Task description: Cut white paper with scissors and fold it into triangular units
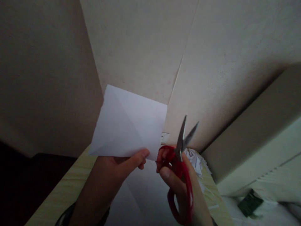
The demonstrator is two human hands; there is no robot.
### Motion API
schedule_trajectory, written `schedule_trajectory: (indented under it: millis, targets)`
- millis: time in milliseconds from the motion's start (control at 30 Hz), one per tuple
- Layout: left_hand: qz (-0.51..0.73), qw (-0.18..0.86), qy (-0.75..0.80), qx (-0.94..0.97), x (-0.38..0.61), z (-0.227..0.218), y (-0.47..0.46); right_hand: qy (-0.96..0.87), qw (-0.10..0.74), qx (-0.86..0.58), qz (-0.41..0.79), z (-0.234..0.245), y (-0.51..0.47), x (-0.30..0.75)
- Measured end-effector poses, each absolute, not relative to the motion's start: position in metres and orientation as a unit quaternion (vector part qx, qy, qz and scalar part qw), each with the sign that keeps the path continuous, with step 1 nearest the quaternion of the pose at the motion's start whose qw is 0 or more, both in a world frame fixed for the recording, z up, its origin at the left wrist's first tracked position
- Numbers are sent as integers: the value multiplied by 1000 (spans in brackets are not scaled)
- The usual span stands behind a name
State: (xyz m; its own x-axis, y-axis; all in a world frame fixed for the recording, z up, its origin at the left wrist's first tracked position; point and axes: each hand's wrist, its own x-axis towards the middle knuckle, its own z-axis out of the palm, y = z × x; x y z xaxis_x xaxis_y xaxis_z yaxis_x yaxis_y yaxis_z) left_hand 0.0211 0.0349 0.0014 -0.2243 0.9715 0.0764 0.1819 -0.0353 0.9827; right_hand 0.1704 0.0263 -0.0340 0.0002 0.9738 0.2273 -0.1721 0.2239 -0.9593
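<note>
A white sheet of paper (129, 122) with faint crease lines is held up by my left hand (119, 169), thumb on its front near the lower edge and fingers mostly behind it. My right hand (176, 179) grips a pair of scissors (181, 150) with red handles. The metal blades point up and stand apart, just right of the sheet, not touching it. Another creased white sheet (138, 197) lies below on the table, partly hidden by my arms.
The light wood table (72, 182) reaches a wall with a white socket (165, 137). Folded white papers (195, 161) are heaped at its far right. Beside it on the right stand a pale padded bed edge (254, 131) and a dark green item (250, 202).
</note>
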Motion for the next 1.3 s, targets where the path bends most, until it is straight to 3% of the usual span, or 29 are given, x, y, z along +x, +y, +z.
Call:
schedule_trajectory:
  millis: [200, 467, 767, 967, 1200, 1300]
  targets:
    - [430, 449, 572, 534, 25, 3, 33, -426, 600, -484, 474, -23, 22, 171]
    - [567, 400, 562, 451, 13, -7, 41, -416, 591, -522, 454, -16, 22, 176]
    - [562, 444, 529, 456, 4, -4, 41, -496, 534, -523, 443, -19, 28, 195]
    - [566, 407, 530, 482, -1, -5, 40, -512, 525, -520, 438, -20, 30, 196]
    - [556, 494, 481, 465, -3, -9, 43, -568, 478, -496, 450, -10, 30, 196]
    - [562, 478, 491, 464, 1, -13, 46, -567, 468, -487, 472, -8, 29, 194]
